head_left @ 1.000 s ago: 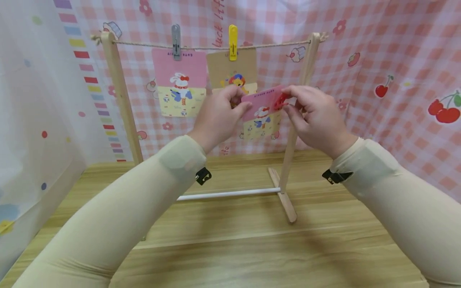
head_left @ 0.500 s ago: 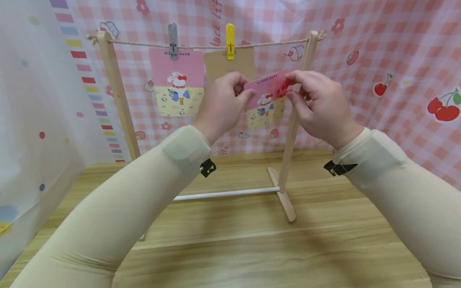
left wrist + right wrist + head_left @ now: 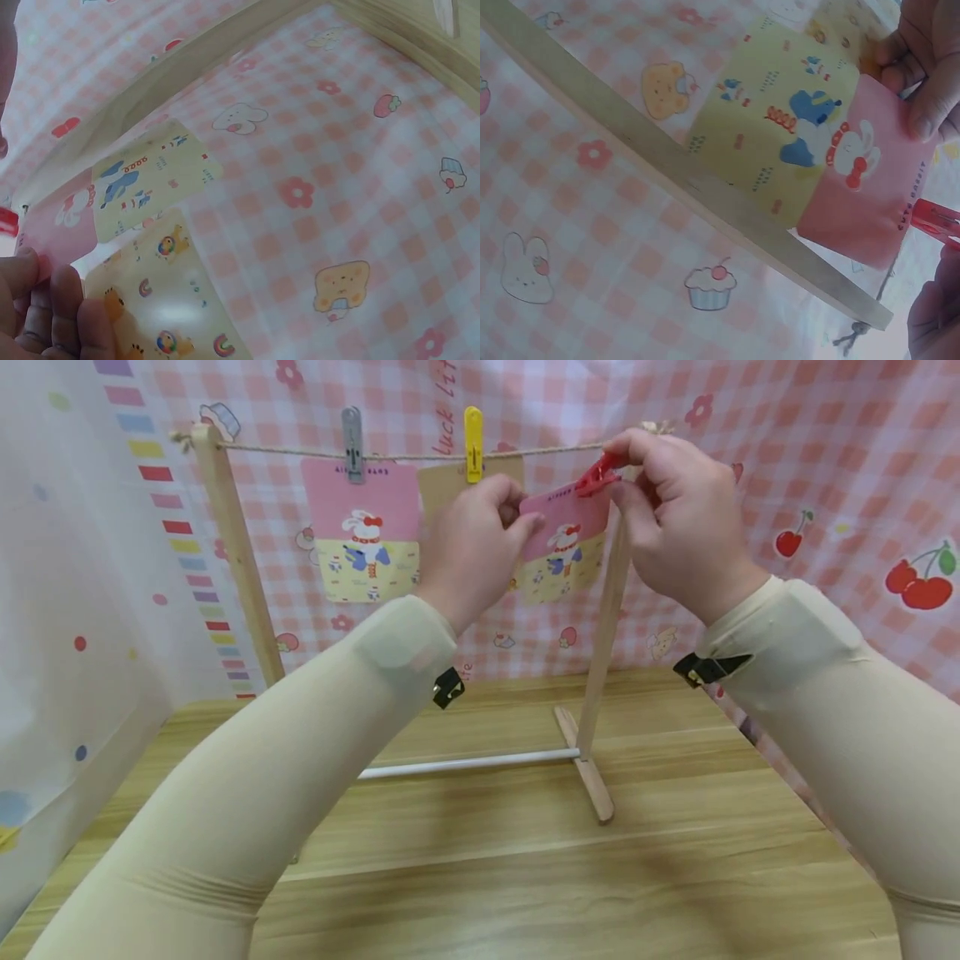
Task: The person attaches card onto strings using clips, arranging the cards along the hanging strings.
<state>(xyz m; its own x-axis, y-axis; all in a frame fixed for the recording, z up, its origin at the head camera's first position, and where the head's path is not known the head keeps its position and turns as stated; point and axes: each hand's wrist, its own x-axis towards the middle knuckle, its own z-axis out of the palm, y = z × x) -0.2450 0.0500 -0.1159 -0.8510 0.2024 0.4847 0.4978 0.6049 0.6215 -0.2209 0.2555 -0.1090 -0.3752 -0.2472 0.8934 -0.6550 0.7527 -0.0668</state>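
Below the rope, my left hand pinches the left edge of a pink-and-yellow rabbit card between thumb and fingers. My right hand pinches a red clothespin by its handles. The clothespin's tip overlaps the card's top edge, close to the rope's right end. In the right wrist view the red clothespin sits at the printed top edge of the card. The left wrist view shows the thumb on the card's pink corner.
A grey clothespin holds a similar rabbit card on the rope; a yellow clothespin holds a tan card, partly behind my left hand. Wooden posts carry the rope. A white bar runs low above the wooden table.
Both hands have risen and shifted slightly right, bringing the card and red clothespin up to near the rope. The clothespin now sits nearer the card's top edge.
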